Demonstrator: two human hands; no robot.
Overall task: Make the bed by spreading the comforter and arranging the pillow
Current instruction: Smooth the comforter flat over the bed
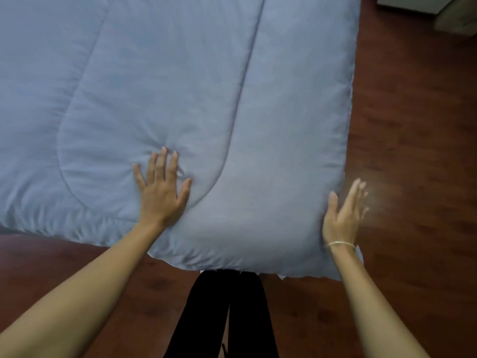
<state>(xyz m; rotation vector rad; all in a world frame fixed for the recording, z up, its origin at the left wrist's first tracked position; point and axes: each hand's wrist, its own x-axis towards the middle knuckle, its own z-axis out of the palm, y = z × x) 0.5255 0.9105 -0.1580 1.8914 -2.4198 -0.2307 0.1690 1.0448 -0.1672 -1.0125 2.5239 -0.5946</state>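
A light blue quilted comforter (167, 73) lies spread flat over the bed and fills most of the view, with its near corner hanging toward me. My left hand (161, 189) rests palm down on it near the front edge, fingers spread, and the fabric dimples under the fingertips. My right hand (343, 213) is open and upright beside the comforter's right edge, its fingers blurred, thumb touching the cloth. It wears a thin white band on the wrist. No pillow is in view.
Dark red-brown wooden floor (413, 151) runs along the right side and in front of the bed. A pale piece of furniture (438, 9) stands at the top right corner. My legs in black trousers (227, 313) stand against the bed's near edge.
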